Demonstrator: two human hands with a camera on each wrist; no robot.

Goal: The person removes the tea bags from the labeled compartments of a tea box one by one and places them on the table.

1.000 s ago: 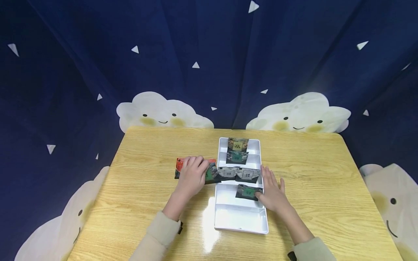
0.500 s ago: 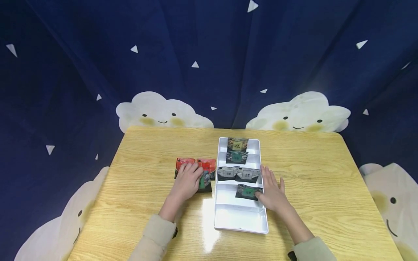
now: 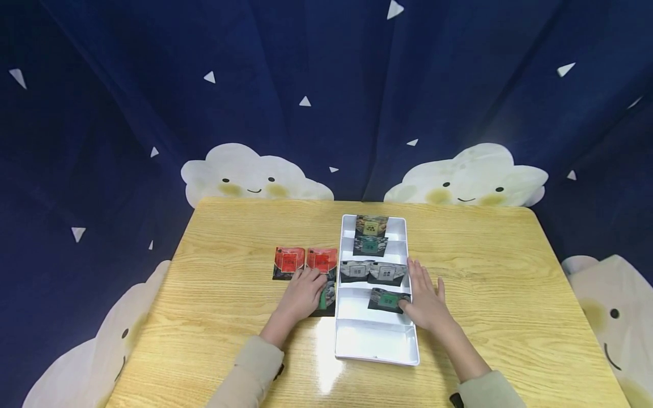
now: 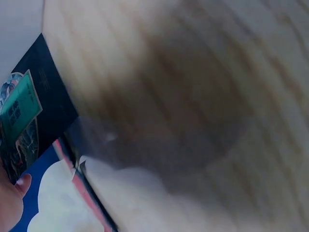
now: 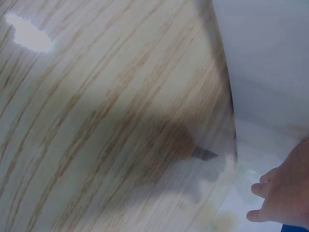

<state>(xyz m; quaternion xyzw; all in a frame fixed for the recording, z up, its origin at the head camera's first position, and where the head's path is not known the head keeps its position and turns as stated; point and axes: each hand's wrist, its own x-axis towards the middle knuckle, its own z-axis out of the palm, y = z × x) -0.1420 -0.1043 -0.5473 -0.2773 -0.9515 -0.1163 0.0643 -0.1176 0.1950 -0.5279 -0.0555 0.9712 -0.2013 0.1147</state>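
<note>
My left hand (image 3: 302,294) grips a dark sachet with a green label (image 3: 329,297) just left of the white compartment tray (image 3: 374,343); the fingers cover part of it. In the left wrist view the thumb lies along the edge of the green-labelled sachet (image 4: 21,108). Above the hand lie two red-and-black sachets (image 3: 289,263) side by side on the table. My right hand (image 3: 425,303) rests along the tray's right side with fingers straight. Its thumb reaches over the rim onto another green-labelled sachet (image 3: 385,300) inside.
Farther up the tray are a yellow-labelled sachet (image 3: 371,226), a green-labelled one (image 3: 370,246) and two grey-labelled ones (image 3: 386,273). The wooden table (image 3: 490,272) meets a dark blue curtain (image 3: 326,68) with clouds on it.
My left hand has drawn the green-labelled sachet left off the tray's edge, then down and slightly right, uncovering the red sachets. The right hand and tray stay put.
</note>
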